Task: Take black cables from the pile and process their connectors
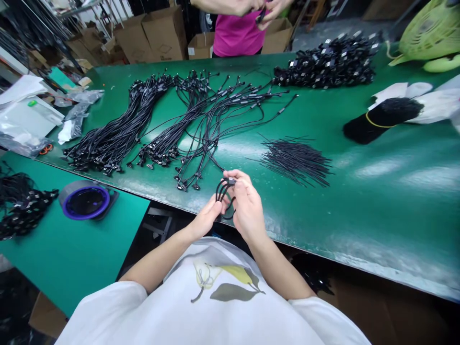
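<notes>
Black cable in both hands

Bright, even indoor light, seemingly from overhead. Long pale glare streaks lie across the glossy green bench mat, strongest toward the right. Shadows faint on the bench; deep darkness only below its near edge. Wide-angle bowing: that edge curves away at the frame sides. The left hand, right hand and black cable loop read fairly sharp. Pale green plastic fan in the top corner looks stretched; white plastic packaging at right edge soft, smeared.
</notes>
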Available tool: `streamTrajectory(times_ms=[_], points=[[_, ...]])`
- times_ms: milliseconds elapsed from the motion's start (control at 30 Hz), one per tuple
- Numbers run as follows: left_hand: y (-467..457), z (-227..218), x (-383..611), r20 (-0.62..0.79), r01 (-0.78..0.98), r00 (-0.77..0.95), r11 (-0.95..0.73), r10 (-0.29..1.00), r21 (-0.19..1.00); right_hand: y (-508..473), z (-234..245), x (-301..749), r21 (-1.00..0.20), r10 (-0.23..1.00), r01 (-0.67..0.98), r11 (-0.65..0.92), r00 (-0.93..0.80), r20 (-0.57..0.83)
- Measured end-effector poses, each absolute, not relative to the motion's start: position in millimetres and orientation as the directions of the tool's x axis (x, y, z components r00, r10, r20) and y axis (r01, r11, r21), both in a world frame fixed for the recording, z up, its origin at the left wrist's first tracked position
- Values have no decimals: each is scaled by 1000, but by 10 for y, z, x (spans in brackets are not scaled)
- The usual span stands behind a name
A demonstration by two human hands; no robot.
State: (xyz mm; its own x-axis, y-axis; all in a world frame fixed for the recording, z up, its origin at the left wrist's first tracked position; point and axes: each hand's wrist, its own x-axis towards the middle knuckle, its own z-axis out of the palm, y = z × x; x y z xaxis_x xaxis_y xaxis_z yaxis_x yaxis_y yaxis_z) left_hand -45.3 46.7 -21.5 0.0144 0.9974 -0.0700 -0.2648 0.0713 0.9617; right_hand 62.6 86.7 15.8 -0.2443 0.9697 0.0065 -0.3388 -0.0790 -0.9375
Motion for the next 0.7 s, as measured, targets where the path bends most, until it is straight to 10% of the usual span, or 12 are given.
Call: streamTrajectory(times_ms=[133, 367, 700], points=[[474, -122, -369, -149, -404, 74, 166, 986, 899, 860, 392, 638, -928, 962, -361, 86, -213, 171], [352, -65, -384, -79, -433, 254, 186, 964, 882, 1093, 452, 716, -922, 919, -373, -105, -390, 53], [457, 10, -364, -433, -395, 256, 503, 864, 769, 1191, 203, 604, -988, 954, -132, 77, -279, 112]])
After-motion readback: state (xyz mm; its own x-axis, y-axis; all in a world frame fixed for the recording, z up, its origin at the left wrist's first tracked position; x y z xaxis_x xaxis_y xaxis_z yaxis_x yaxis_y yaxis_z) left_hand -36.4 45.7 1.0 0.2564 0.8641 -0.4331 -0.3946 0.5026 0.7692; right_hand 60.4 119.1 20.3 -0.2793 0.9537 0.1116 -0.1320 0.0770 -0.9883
